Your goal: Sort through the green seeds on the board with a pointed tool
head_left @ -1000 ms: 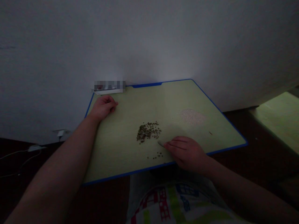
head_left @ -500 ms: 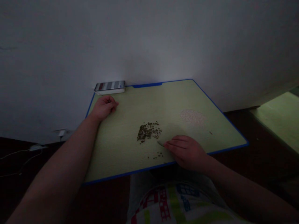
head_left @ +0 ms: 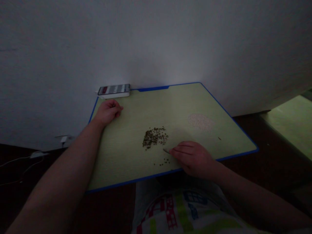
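Head view, dim light. Low table [head_left: 136, 112], pale top, blue edging, set against a wall [head_left: 156, 42].

Right hand [head_left: 195, 158] near the front edge, fingers pinched together on a thin stick [head_left: 166, 150]; only its tip shows, pointing left. What the stick is made of, cannot tell. Main pile of dark grains [head_left: 151, 138] lies ahead and to the left of this hand, near the stick's tip but apart from it; dense on its left side, looser on its right. A few stray grains [head_left: 166, 161] lie on the near side, just left of the right hand, close to the front edge.

Left hand [head_left: 109, 111] rests at the table's left side, fingers curled loosely inward; whether it holds anything, cannot tell. Dark pile is well apart from it, nearer the person and to the right.

Pale grains [head_left: 201, 122] spread thin beyond the right hand. Small dark sliver [head_left: 219, 138] to their near right. Phone [head_left: 114, 89] on a white box [head_left: 117, 95] at the far left corner, just beyond the left hand.
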Available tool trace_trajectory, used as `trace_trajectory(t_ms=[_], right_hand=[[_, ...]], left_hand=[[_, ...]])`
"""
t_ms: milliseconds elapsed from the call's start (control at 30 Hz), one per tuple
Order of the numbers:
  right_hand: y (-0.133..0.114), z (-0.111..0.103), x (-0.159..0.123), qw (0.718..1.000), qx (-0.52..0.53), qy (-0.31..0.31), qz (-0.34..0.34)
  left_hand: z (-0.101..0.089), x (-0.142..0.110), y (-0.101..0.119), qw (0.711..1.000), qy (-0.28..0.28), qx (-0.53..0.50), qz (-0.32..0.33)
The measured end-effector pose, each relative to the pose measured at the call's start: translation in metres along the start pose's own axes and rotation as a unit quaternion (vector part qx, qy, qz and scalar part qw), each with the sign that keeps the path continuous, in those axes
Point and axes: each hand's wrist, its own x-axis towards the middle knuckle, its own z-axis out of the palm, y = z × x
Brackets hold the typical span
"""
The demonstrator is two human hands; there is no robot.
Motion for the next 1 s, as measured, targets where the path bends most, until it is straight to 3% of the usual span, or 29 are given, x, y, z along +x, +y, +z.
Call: trace_trajectory(t_ms=[100,333,500,733,833,1000], right_hand=[[-0.01,0.004,-0.002,1.0,0.008,0.014,-0.014],[-0.022,0.017,0.0,0.999,-0.044,-0.007,-0.002],[-0.013,0.016,-0.004,0.995,-0.089,-0.038,0.025],[0.021,-0.008,-0.027,0.982,-0.158,-0.027,0.099],[0.02,-0.01,-0.026,0.981,-0.156,-0.028,0.11],[0.002,0.0,-0.014,0.987,-0.139,-0.036,0.074]], left_hand=[[-0.001,0.001,-0.002,0.999,-0.028,-0.017,-0.011],[-0.002,0.004,-0.007,0.999,-0.023,-0.017,-0.023],[-0.001,0.001,0.001,0.999,-0.022,-0.012,-0.033],[0.0,-0.003,0.007,0.999,-0.027,-0.029,-0.023],[-0.001,-0.002,0.005,0.999,-0.028,-0.037,-0.017],[-0.002,-0.001,0.003,0.999,-0.032,-0.026,-0.011]])
